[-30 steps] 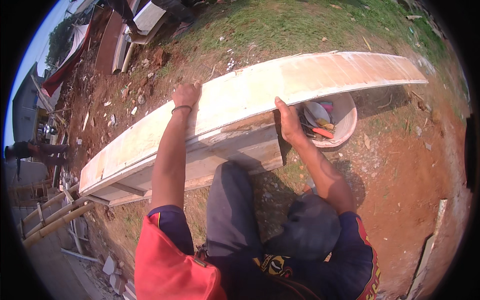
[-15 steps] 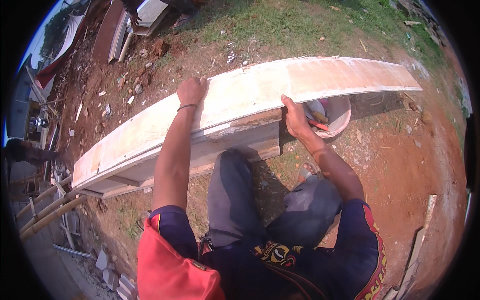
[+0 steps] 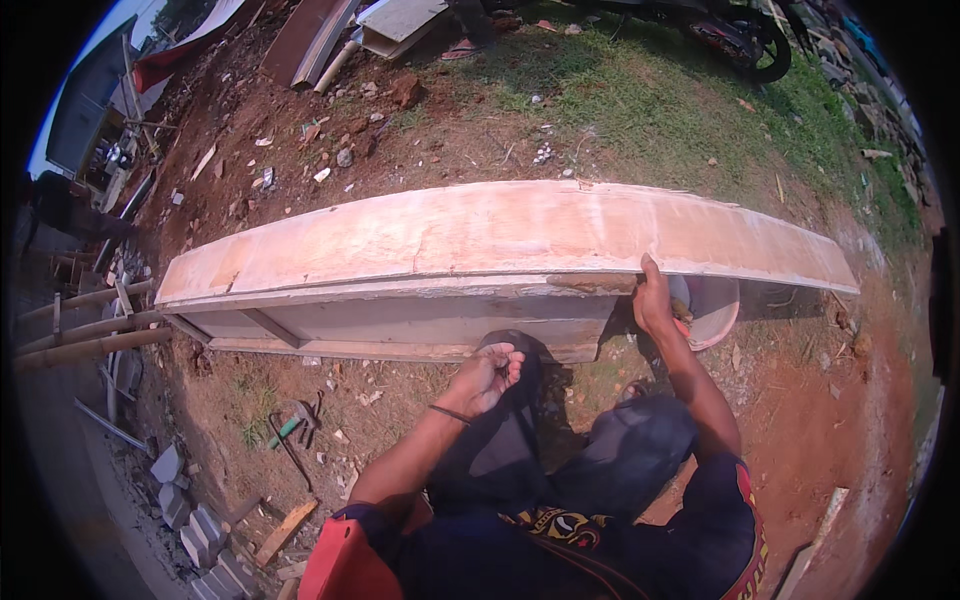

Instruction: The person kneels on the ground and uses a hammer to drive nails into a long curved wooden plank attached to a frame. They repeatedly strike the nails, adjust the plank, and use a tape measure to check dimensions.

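Note:
A long plywood-faced wooden panel (image 3: 400,240) stretches across in front of me. Its underside is an open frame of battens, with a grey inner board (image 3: 400,325) facing me. My right hand (image 3: 655,302) grips the panel's near edge right of the middle, thumb on the top face and fingers beneath. Over my left knee, apart from the panel, is my left hand (image 3: 484,380), palm turned up and fingers curled in; whatever lies inside them, if anything, is hidden. Just beyond my right hand stands a pale bucket (image 3: 716,312), partly covered by the panel.
A green-handled tool (image 3: 286,432) lies on the ground at left. Grey blocks (image 3: 205,535) and a wood offcut (image 3: 286,530) lie at lower left. Bamboo poles (image 3: 95,345) jut in near the panel's left end. A motorbike (image 3: 745,45) stands far right.
My left hand has come off the panel's top face and drawn back toward me, fingers curled. My right hand keeps its hold on the edge. The view has shifted, showing the green-handled tool.

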{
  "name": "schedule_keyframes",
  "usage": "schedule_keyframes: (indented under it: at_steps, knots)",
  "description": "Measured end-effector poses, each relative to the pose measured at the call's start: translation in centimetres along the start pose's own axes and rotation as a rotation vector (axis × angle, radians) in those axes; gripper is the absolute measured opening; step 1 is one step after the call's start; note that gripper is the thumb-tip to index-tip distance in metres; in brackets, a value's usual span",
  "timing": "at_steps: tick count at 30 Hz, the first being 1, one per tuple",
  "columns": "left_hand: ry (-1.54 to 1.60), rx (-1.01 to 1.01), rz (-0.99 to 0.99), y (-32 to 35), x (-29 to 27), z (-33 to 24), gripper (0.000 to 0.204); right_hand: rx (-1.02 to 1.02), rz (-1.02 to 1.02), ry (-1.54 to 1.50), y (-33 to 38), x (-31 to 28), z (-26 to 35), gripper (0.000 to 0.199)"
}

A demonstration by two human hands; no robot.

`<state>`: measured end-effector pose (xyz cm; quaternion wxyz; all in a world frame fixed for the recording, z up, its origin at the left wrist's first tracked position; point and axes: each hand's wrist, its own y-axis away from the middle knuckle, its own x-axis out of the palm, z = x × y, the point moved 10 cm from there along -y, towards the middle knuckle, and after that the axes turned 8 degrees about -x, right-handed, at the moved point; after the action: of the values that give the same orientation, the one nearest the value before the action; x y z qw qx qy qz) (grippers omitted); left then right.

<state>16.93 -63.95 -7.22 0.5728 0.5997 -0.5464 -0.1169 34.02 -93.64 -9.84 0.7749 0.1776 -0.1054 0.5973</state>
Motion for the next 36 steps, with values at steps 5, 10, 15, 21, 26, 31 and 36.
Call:
schedule_keyframes:
  at_steps: [5, 10, 15, 21, 26, 31, 36]
  knots:
    - [-0.246, -0.008, 0.187, -0.5, -0.4, 1.8, 0.016, -0.05, -0.02, -0.031, -0.1, 0.6, 1.1, 0.027]
    - [-1.877, 0.285, -0.235, 4.5, -11.6, 1.6, 0.03, 0.002, 0.113, -0.095, 0.7, 2.4, 1.6, 0.041]
    - [-2.015, 0.051, -0.231, 12.7, -23.8, 11.5, 0.032, -0.009, 0.17, -0.196, 0.0, 2.3, 1.5, 0.047]
    - [-1.841, -0.323, -0.215, 20.7, -31.1, 21.6, 0.028, 0.06, 0.077, -0.158, -0.7, 1.2, 0.3, 0.05]
    - [-1.836, -0.482, -0.191, 21.0, -33.8, 25.6, 0.028, -0.018, 0.051, -0.137, -0.6, 0.7, 0.8, 0.049]
    - [-1.926, -0.582, -0.155, 19.0, -36.3, 25.9, 0.028, 0.029, 0.059, -0.085, -0.3, 1.1, 0.6, 0.046]
    - [-2.154, -0.604, -0.165, 16.6, -35.5, 19.6, 0.028, -0.019, 0.084, -0.116, 0.1, 2.5, 1.5, 0.04]
